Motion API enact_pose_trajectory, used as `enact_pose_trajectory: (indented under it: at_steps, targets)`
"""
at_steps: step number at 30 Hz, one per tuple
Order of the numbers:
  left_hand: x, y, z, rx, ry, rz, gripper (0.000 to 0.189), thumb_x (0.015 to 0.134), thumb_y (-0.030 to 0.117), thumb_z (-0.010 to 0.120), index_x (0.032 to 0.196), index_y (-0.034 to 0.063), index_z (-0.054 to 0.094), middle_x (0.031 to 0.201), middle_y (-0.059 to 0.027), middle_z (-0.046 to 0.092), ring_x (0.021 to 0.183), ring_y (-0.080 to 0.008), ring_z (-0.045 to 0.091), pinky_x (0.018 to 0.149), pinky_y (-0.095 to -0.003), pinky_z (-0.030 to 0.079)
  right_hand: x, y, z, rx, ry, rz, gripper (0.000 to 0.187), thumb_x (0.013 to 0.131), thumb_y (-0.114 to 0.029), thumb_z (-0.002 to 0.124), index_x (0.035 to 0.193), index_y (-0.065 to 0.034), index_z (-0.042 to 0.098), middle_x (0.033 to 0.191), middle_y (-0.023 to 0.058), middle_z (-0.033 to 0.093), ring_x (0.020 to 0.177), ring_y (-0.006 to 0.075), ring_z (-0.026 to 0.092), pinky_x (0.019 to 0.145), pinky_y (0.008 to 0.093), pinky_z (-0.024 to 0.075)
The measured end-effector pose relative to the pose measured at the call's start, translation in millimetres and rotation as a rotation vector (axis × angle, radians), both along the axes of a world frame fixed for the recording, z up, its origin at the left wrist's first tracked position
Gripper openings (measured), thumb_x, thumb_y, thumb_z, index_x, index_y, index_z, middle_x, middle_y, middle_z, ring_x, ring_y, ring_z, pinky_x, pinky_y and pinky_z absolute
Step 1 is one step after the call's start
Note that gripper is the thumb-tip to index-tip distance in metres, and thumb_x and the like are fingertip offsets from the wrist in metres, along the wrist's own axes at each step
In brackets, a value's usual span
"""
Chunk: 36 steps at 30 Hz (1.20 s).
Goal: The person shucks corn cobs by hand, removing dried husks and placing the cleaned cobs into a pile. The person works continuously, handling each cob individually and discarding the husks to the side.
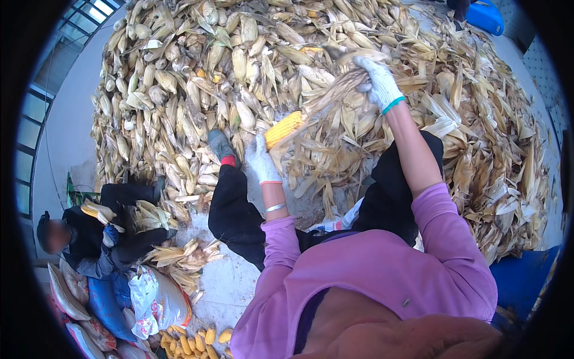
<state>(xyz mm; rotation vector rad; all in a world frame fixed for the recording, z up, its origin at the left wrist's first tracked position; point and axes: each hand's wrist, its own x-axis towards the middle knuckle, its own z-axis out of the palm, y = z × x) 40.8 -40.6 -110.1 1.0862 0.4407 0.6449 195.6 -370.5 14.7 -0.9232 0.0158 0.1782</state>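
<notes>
Both my hands wear white knit gloves. My left hand point(260, 155) grips the lower end of a corn cob point(284, 129) whose yellow kernels are bare. At the cob's upper end, dry husk point(332, 94) stretches up and to the right, and my right hand point(374, 80) is closed on it. Some husk also hangs down beside my left hand. The cob is tilted above the floor between my spread legs. Behind it lies a large heap of corn ears in their husks point(193, 98).
Loose husks point(506, 179) pile up on the right. At lower left a person point(85, 238) holds a partly husked cob. Near them are filled sacks point(157, 300) and bare yellow cobs point(193, 343). A blue container point(486, 17) lies at upper right.
</notes>
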Motion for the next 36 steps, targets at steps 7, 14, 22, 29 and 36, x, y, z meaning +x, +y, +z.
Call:
enact_pose_trajectory:
  at_steps: [7, 14, 22, 29, 36]
  targets:
    - [-21, 28, 49, 0.834, 0.15, 0.057, 0.029, 0.098, 0.02, 0.078, 0.111, -0.0031, 0.069, 0.103, -0.0102, 0.07, 0.094, -0.018, 0.065, 0.088, -0.0325, 0.054, -18, -11, 32, -1.852, -0.497, -0.492, 0.056, 0.089, -0.044, 0.079, 0.117, 0.0011, 0.063, 0.12, 0.0308, 0.072, 0.115, 0.0431, 0.07, 0.099, 0.048, 0.0561]
    - [-5, -4, 94, 0.786, 0.099, -0.082, 0.042, 0.093, 0.021, 0.082, 0.122, -0.005, 0.067, 0.114, -0.0124, 0.071, 0.103, -0.0208, 0.066, 0.098, -0.0355, 0.052, -93, 98, -10, -1.063, -0.758, 0.588, 0.083, 0.082, -0.054, 0.087, 0.138, 0.0037, 0.064, 0.124, 0.0223, 0.074, 0.114, 0.0331, 0.071, 0.101, 0.0401, 0.055]
    - [-13, -34, 62, 0.885, 0.12, -0.106, 0.033, 0.103, 0.024, 0.072, 0.121, -0.0035, 0.066, 0.104, -0.0167, 0.07, 0.093, -0.0264, 0.067, 0.085, -0.0382, 0.055, -102, 134, -88, -0.038, 0.037, 0.636, 0.049, 0.096, -0.033, 0.08, 0.13, 0.0016, 0.07, 0.116, 0.0082, 0.076, 0.098, 0.0147, 0.071, 0.086, 0.032, 0.0578]
    - [-92, -123, 11, 1.381, 0.136, -0.66, 0.018, 0.098, 0.021, 0.065, 0.099, 0.0031, 0.068, 0.095, -0.0229, 0.07, 0.091, -0.0452, 0.068, 0.08, -0.0516, 0.055, -35, 123, -95, 0.263, 0.186, 0.367, 0.047, 0.102, -0.037, 0.074, 0.134, -0.0026, 0.064, 0.104, 0.0124, 0.074, 0.081, 0.0228, 0.074, 0.06, 0.0367, 0.0642]
    - [-81, -47, 23, 1.229, 0.793, -0.69, 0.071, 0.094, 0.048, 0.073, 0.145, 0.0008, 0.062, 0.137, -0.0272, 0.067, 0.13, -0.0399, 0.063, 0.111, -0.0454, 0.05, -7, 78, -58, -0.062, -0.094, 0.308, 0.042, 0.104, -0.034, 0.072, 0.129, 0.0002, 0.07, 0.109, 0.0062, 0.077, 0.084, 0.0131, 0.074, 0.073, 0.0274, 0.0612]
